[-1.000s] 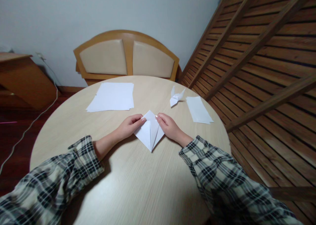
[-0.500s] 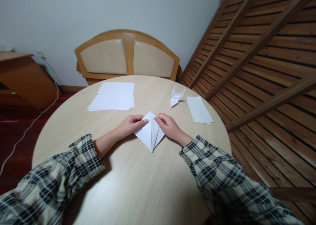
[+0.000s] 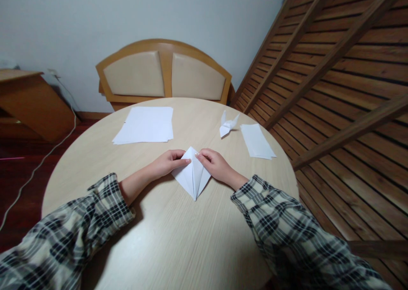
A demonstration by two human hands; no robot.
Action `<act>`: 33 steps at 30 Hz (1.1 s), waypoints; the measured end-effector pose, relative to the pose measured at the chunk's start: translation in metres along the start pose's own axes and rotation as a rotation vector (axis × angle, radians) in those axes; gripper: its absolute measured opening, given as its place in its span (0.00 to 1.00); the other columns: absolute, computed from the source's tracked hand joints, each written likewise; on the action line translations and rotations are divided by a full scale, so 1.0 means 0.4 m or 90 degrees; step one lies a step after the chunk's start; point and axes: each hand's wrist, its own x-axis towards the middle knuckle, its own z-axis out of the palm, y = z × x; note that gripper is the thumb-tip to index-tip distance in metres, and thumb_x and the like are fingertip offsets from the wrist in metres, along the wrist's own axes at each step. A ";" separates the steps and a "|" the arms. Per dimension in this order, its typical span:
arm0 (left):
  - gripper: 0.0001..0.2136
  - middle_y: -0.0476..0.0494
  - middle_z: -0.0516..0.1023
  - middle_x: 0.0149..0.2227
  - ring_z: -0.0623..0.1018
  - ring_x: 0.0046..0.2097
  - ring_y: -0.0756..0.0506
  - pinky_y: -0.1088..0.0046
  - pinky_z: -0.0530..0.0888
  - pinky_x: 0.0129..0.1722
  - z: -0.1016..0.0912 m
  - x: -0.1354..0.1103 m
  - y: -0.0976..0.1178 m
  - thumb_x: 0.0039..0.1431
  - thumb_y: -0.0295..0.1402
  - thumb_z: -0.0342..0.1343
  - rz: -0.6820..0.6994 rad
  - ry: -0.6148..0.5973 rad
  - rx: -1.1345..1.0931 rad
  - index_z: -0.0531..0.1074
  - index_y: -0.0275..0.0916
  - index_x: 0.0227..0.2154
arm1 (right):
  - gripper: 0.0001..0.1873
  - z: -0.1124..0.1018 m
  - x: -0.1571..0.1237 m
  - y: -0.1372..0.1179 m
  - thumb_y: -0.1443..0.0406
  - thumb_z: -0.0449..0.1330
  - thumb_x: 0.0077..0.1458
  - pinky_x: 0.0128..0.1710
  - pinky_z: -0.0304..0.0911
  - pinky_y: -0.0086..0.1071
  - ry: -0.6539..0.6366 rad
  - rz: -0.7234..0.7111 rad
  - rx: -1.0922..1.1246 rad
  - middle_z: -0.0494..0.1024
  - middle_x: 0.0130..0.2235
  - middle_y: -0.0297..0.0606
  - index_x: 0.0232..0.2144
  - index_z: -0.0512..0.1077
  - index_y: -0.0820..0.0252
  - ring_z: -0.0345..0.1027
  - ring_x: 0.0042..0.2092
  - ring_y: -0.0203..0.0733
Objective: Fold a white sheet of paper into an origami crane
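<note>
A sheet of white paper folded into a diamond (image 3: pixel 192 177) is held between my hands over the middle of the round table. One point of it faces me, and creased flaps meet along its centre line. My left hand (image 3: pixel 169 161) pinches its left side, thumb on top and fingers beneath. My right hand (image 3: pixel 216 164) grips the upper right side, thumb and fingertip near the centre flap. The fingers under the paper are partly hidden. Beyond my right hand stands a folded white paper crane (image 3: pixel 227 126).
A stack of white paper sheets (image 3: pixel 145 124) lies at the far left of the wooden table (image 3: pixel 159 239). Narrower paper strips (image 3: pixel 257 141) lie near the right edge. A padded chair back or headboard (image 3: pixel 167 71) stands behind, and a slatted wooden panel (image 3: pixel 334 90) rises at right.
The folded paper has shifted slightly towards me and left. My right thumb has moved inward to the centre flap, whose edges sit closer to the middle.
</note>
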 end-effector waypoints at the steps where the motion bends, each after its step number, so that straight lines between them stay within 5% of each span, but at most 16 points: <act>1: 0.15 0.43 0.77 0.33 0.72 0.31 0.48 0.72 0.67 0.30 0.000 0.000 0.000 0.55 0.42 0.62 -0.002 0.001 0.007 0.75 0.34 0.37 | 0.20 0.000 0.000 0.001 0.54 0.50 0.66 0.36 0.56 0.35 0.003 -0.003 -0.009 0.64 0.27 0.32 0.23 0.58 0.55 0.59 0.32 0.38; 7: 0.14 0.44 0.75 0.34 0.71 0.32 0.48 0.72 0.66 0.30 0.006 0.003 -0.006 0.57 0.41 0.60 0.045 0.032 0.070 0.73 0.34 0.39 | 0.20 -0.003 0.004 0.006 0.58 0.52 0.66 0.37 0.57 0.35 0.027 -0.002 -0.063 0.66 0.26 0.33 0.22 0.57 0.55 0.60 0.32 0.39; 13: 0.21 0.51 0.65 0.28 0.65 0.30 0.49 0.73 0.61 0.29 0.015 -0.004 -0.006 0.64 0.39 0.54 0.132 0.139 0.198 0.66 0.35 0.56 | 0.19 -0.006 0.006 0.027 0.60 0.52 0.67 0.40 0.57 0.37 0.033 -0.021 -0.165 0.68 0.27 0.34 0.22 0.59 0.56 0.63 0.35 0.41; 23: 0.19 0.53 0.61 0.27 0.63 0.28 0.50 0.73 0.61 0.28 0.018 -0.002 -0.011 0.65 0.39 0.52 0.160 0.185 0.200 0.67 0.36 0.56 | 0.18 -0.003 0.007 0.045 0.60 0.49 0.69 0.43 0.60 0.40 0.049 -0.020 -0.136 0.70 0.31 0.36 0.26 0.63 0.56 0.64 0.37 0.42; 27: 0.19 0.51 0.66 0.28 0.67 0.30 0.48 0.71 0.63 0.31 0.012 -0.004 -0.012 0.66 0.36 0.51 0.176 0.226 0.315 0.66 0.36 0.58 | 0.08 -0.024 -0.002 0.014 0.65 0.54 0.65 0.51 0.61 0.43 0.102 -0.068 -0.138 0.73 0.46 0.42 0.46 0.71 0.55 0.67 0.47 0.45; 33: 0.20 0.46 0.73 0.32 0.72 0.34 0.45 0.67 0.67 0.37 0.013 -0.006 -0.009 0.66 0.31 0.50 0.180 0.228 0.462 0.64 0.35 0.60 | 0.14 -0.048 -0.018 -0.018 0.69 0.56 0.60 0.50 0.60 0.43 -0.019 -0.117 -0.264 0.71 0.43 0.41 0.46 0.75 0.55 0.65 0.47 0.47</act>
